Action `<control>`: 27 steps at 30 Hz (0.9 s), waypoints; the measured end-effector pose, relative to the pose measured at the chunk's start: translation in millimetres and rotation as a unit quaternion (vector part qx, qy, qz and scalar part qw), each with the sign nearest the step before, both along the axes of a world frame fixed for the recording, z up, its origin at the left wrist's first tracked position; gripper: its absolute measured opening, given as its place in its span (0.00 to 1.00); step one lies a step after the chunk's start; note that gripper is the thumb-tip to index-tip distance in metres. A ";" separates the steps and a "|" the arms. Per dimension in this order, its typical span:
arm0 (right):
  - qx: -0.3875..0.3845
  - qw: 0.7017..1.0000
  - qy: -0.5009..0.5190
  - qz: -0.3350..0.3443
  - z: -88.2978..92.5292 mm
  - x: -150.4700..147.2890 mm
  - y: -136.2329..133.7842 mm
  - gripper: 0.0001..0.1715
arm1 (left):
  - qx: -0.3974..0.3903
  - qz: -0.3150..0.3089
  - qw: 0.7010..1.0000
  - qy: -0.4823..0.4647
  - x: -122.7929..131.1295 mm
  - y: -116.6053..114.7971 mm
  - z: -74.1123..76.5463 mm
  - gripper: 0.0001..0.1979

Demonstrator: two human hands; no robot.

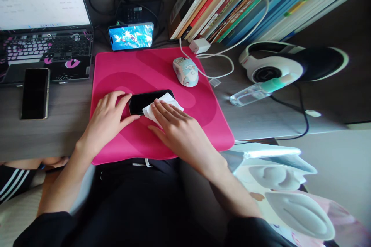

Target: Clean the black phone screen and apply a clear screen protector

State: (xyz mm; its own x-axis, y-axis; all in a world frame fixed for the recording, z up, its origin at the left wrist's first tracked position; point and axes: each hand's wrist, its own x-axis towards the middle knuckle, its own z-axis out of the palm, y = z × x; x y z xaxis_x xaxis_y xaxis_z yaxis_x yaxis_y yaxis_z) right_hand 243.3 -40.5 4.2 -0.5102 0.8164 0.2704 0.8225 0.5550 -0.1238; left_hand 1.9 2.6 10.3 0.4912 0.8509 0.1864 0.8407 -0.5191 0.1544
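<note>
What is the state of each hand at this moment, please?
Left hand: open, thumb and index finger at one end of the black phone.
Right hand: open, fingers laid over the white tissue on that phone.

Bright pink is shown by the mat, which is marked with darker pink curves. Plain white is seen on the tissue, black on the phone beneath it. The mouse is patterned in pale blue and cream — the headphones are finished in white and black, the worktop in streaked grey.
</note>
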 end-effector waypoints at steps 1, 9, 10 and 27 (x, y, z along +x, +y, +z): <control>0.002 1.000 0.000 0.000 0.0 -0.1 -0.1 0.29 | 0.000 0.000 1.000 0.002 0.1 0.0 0.1 0.31; 0.015 1.000 0.020 0.002 -2.1 0.6 4.1 0.28 | 0.001 0.003 1.000 0.007 0.8 -0.3 1.4 0.31; 0.016 1.000 0.026 0.002 -2.8 0.9 5.2 0.28 | 0.001 0.002 1.000 0.005 0.8 -0.3 1.6 0.31; -0.016 0.998 0.055 -0.004 -13.9 -13.0 15.9 0.39 | -0.013 0.004 1.000 -0.014 0.7 -0.1 -0.2 0.30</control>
